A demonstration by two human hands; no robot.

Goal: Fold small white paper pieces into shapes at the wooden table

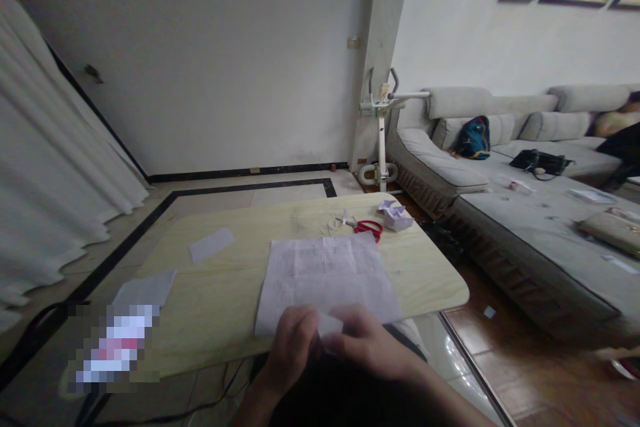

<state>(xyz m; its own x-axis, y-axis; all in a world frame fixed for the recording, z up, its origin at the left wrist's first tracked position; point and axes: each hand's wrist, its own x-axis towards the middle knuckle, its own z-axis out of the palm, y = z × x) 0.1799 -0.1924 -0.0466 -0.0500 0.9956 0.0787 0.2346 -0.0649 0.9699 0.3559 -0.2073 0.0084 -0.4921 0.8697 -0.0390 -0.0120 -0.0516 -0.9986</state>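
Observation:
Both of my hands meet at the table's near edge, over a small piece of white paper (330,325). My left hand (294,341) has its fingers curled on the paper's left side. From the other side, my right hand (364,339) pinches it between thumb and fingers. Beneath and beyond them lies a large creased sheet of paper (325,273) with faint print. Red-handled scissors (369,228) rest past its far right corner, with thin paper scraps (330,221) beside the blades. Crumpled paper (397,216) sits at the table's far right.
The pale wooden table (220,293) also carries a small paper (212,245) and another sheet (145,288) at left, near a pixelated patch. Cables (220,393) run below its left side. A grey sofa (525,233) with bags stands at right, white exercise equipment (383,140) behind.

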